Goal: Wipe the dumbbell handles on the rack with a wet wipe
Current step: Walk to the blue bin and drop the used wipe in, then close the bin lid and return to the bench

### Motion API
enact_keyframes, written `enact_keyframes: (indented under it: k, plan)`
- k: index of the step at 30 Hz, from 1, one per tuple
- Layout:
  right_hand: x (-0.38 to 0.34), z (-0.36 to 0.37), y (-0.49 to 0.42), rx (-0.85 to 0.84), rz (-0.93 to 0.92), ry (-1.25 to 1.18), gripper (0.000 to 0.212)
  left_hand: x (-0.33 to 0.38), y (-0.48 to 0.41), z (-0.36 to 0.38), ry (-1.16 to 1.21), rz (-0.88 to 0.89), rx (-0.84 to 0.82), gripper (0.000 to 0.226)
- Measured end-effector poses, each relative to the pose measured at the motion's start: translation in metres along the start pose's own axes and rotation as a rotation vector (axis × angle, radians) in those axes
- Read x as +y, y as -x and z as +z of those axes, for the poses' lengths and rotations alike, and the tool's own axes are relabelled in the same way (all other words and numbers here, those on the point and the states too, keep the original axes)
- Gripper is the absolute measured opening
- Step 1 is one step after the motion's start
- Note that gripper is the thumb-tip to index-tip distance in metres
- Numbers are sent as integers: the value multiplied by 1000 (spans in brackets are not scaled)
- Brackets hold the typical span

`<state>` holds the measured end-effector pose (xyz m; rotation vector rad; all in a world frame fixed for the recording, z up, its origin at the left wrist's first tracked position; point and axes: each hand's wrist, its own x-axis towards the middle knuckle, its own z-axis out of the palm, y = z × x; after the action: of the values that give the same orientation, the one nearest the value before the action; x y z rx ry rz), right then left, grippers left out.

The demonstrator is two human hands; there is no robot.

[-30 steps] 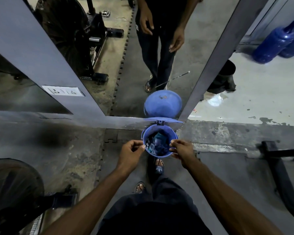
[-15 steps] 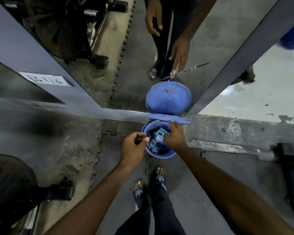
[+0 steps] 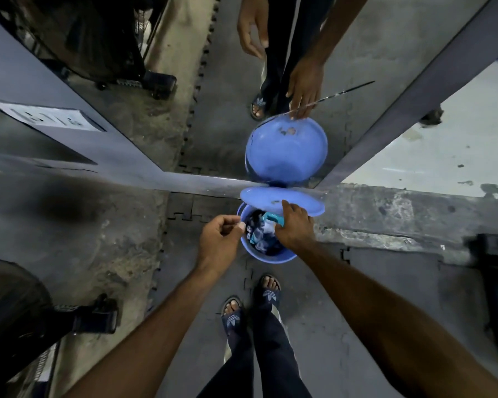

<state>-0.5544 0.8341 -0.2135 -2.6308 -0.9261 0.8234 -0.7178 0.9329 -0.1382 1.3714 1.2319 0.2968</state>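
Navy sandals (image 3: 233, 317) planted on grey interlocking floor mat (image 3: 314, 282), person stands over small blue bin (image 3: 270, 258). Left hand (image 3: 217, 239) hovers beside bin rim, fingers curled, thumb against forefinger; whether it pinches anything cannot be told. Right hand (image 3: 295, 228) reaches across bin, outstretched fingertips touching raised blue lid (image 3: 302, 205). Crumpled blue-and-white waste (image 3: 260, 234) fills bin; wet wipe cannot be picked out among it. Mirror (image 3: 227, 81) behind reflects lid, hands, legs.
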Motion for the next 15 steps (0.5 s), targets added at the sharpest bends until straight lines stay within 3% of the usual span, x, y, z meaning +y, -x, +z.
enact_keyframes:
  k: [7,15]
  plan:
    - [-2,-12,51,-12,80,-289,68,14,40,-19,-15,27,-34,14]
    - [-17,-45,171,172,187,-717,50,28,113,-51,-36,43,-110,10]
